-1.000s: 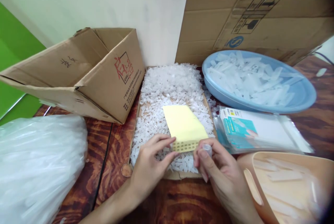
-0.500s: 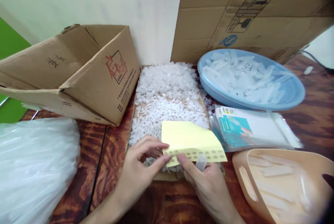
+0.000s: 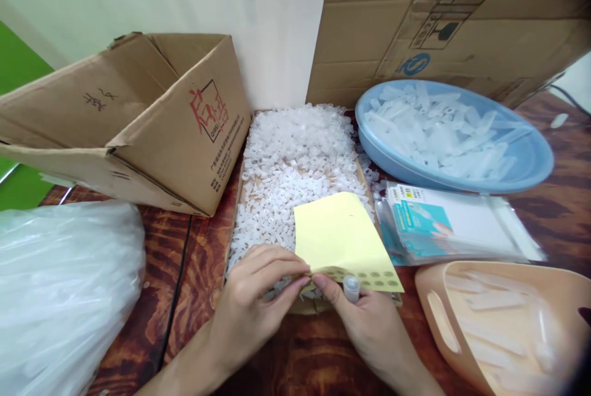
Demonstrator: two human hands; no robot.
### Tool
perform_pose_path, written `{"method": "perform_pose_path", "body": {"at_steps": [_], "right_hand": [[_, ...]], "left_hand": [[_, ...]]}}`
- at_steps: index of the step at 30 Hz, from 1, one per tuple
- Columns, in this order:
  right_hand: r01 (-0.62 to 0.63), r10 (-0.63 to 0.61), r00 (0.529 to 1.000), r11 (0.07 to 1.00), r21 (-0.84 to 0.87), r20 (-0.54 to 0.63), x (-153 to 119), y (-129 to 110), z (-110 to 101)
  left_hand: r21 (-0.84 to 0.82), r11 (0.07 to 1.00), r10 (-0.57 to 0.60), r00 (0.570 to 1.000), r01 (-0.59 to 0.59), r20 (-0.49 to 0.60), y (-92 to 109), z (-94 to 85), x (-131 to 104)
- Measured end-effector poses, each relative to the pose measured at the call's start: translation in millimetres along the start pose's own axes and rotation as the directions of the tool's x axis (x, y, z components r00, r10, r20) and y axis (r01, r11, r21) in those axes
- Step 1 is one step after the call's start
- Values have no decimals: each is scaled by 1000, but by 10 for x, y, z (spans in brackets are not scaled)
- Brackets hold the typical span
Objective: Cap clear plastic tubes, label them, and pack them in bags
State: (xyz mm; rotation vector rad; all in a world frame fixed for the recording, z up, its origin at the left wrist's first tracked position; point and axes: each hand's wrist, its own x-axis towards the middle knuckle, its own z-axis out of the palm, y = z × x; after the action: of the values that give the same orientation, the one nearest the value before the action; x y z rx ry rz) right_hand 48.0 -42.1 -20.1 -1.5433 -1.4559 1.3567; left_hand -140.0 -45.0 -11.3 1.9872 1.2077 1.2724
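Note:
A yellow sticker sheet with rows of small grey ovals along its near edge is held over a shallow cardboard tray of small white plastic pieces. My left hand is closed, thumb and fingertips pinching the sheet's near left corner, which bends there. My right hand is closed too, its thumb pressed on the near edge beside the left fingertips. A translucent plastic tube sticks up between the right thumb and fingers, its round end towards me. The fingers beneath the sheet are hidden.
An open cardboard box stands left, above a filled plastic bag. At right are a blue basin of translucent tubes, a stack of printed packets and a peach basket holding tubes. A large carton stands behind.
My left fingers have closed into a pinch at the sheet's near edge. The sheet has tilted, its far edge rising. The tube in my right hand has turned its round end towards me.

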Motion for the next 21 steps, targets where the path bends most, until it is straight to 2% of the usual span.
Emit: {"method": "perform_pose_path", "body": {"at_steps": [4, 9, 16, 21], "right_hand": [[82, -91, 993, 989, -122, -69, -7, 49, 5], [180, -197, 978, 962, -208, -63, -3, 73, -7], [191, -209, 977, 945, -267, -40, -3, 104, -28], [171, -180, 983, 958, -231, -20, 3, 99, -9]], "left_hand": [[-28, 999, -25, 1000, 25, 4, 0, 2, -16], [-21, 1000, -20, 1000, 20, 10, -13, -10, -23], [-2, 1000, 22, 999, -22, 44, -24, -25, -10], [37, 997, 60, 996, -62, 67, -46, -11, -31]]}}
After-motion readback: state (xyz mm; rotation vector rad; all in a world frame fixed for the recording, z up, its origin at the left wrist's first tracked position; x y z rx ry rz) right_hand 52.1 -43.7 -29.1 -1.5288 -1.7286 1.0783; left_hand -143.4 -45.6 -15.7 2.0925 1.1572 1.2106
